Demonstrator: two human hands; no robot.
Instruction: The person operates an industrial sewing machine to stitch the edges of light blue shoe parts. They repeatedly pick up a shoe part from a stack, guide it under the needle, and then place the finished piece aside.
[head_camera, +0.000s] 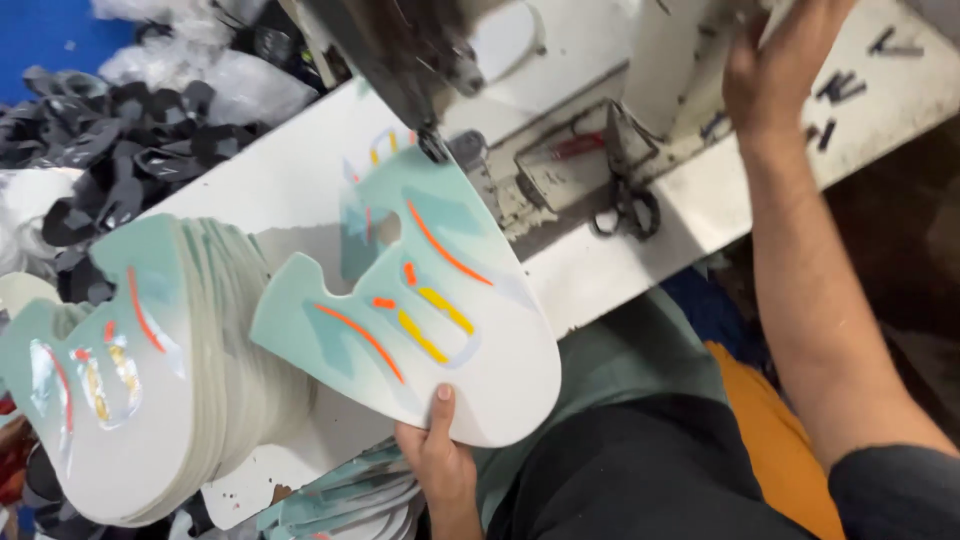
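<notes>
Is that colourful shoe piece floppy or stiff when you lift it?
Probably bendy: the shoe piece is thin and flat. Likely light, since the left hand holds it by one edge. Its glossy face may be slippery.

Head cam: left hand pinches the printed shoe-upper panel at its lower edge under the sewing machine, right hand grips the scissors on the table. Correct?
Not quite. In the head view the right hand rests up on the sewing machine body; the scissors lie untouched on the table. The rest holds: the left hand pinches the printed shoe-upper panel at its lower edge.
</notes>
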